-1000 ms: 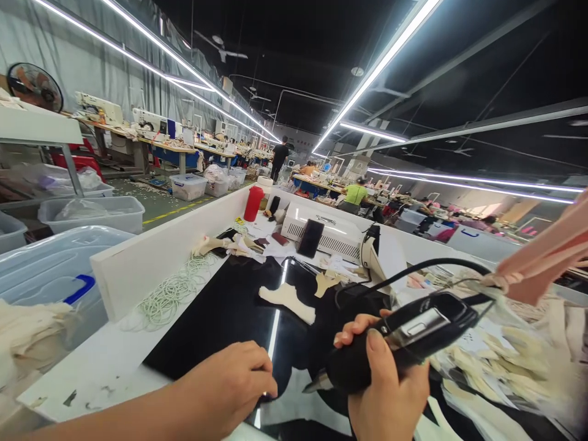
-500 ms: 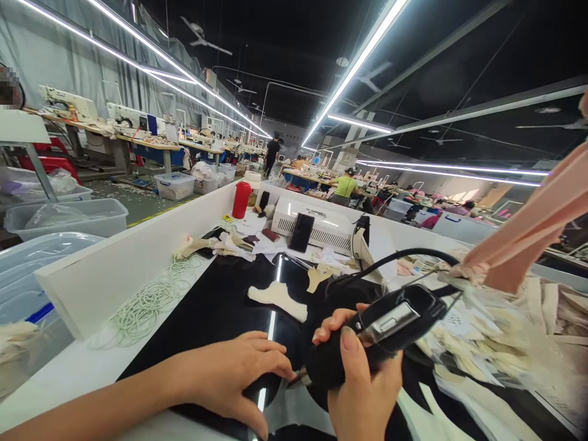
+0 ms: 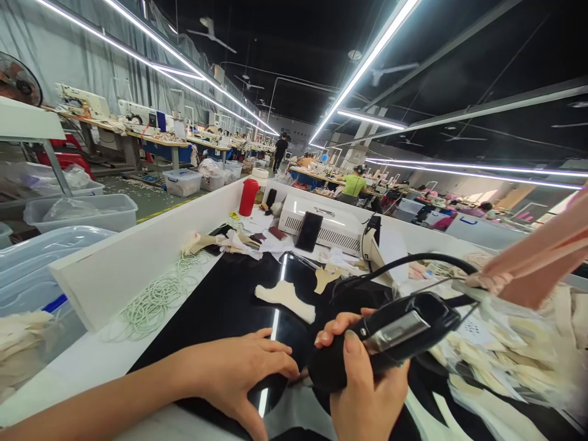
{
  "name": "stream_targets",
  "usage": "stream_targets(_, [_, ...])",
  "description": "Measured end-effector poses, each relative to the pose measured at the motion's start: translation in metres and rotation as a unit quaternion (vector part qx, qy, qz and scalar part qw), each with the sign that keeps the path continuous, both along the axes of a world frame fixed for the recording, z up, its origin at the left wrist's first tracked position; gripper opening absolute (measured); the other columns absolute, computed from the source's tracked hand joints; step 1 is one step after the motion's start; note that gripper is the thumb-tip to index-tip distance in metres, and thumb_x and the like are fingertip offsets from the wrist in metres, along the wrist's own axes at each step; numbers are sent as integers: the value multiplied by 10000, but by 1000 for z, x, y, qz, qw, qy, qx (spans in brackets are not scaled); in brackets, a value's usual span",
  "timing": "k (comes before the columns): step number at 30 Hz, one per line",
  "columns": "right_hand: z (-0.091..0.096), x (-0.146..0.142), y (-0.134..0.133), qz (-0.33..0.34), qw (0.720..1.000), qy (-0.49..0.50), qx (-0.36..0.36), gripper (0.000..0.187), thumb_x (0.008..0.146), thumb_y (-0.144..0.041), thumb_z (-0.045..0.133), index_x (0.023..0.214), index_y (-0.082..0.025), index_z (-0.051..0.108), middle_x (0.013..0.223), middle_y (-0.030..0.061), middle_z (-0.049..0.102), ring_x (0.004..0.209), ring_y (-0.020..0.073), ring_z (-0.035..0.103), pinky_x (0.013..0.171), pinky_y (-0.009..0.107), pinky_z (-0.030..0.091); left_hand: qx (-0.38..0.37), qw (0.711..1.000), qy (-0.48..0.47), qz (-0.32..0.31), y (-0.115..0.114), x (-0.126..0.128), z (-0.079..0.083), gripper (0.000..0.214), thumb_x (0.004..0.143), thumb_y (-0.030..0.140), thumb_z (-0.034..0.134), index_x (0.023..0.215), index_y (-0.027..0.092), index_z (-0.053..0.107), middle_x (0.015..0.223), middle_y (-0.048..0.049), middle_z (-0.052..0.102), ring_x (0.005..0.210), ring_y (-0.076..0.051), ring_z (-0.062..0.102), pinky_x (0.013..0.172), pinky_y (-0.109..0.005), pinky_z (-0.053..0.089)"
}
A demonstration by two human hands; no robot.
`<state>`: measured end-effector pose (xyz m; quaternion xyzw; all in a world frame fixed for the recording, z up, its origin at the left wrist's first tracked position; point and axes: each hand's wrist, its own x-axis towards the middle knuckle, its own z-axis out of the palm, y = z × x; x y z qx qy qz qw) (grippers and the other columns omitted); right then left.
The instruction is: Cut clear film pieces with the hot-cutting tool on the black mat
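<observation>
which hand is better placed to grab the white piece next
Probably the left hand: it looks open, with nothing visibly held, and the white piece lies just beyond it. The right hand is wrapped around the black tool, so it seems less free.

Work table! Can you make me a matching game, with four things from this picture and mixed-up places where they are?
Things:
1. Black handheld power tool
2. Flat, cream, curved cut-out piece
3. Tangled, thin, pale green cord
4. Black rectangular phone

Places:
A. In front of the white box with vent slots
B. Lying on the glossy black surface
C. Held in the person's right hand
D. Beside the low white side wall

Right pairs: 1-C, 2-B, 3-D, 4-A
</observation>
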<state>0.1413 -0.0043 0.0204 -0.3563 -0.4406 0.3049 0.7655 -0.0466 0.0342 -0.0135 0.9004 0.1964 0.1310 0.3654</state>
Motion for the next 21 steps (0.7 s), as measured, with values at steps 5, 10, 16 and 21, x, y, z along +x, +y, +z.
stream_targets(5, [0,1,-4,24,1000,-2,20,310,880,-331,763,1120,-282,572,787,-35,646,627,143,628,589,314,574,-8,1000,-14,-7,0,1,2,815,736,595,870,1414,271,555,1386,-119,641,1459,-368,447,1240,-666,129])
stream_targets(10, [-6,1,-11,54,998,-8,25,301,901,-321,740,1152,-292,576,806,-26,641,648,145,619,613,336,580,-21,999,-25,-13,2,1,1,854,720,579,889,1443,289,540,1451,-97,603,1474,-360,427,1253,-649,81])
stream_targets(16, [-6,-3,-13,58,998,-3,17,275,921,-316,725,1150,-298,574,810,-27,640,656,144,618,617,335,578,-23,999,-29,-13,2,0,-2,847,702,604,890,1420,294,565,1433,-83,609,1461,-363,440,1260,-633,52])
stream_targets(21, [1,-20,-24,67,997,48,7,348,886,-408,752,1158,-291,568,817,-38,619,646,137,594,620,329,559,-24,999,-22,-11,2,0,-1,881,695,634,876,1433,278,553,1449,-120,587,1457,-368,440,1254,-640,48])
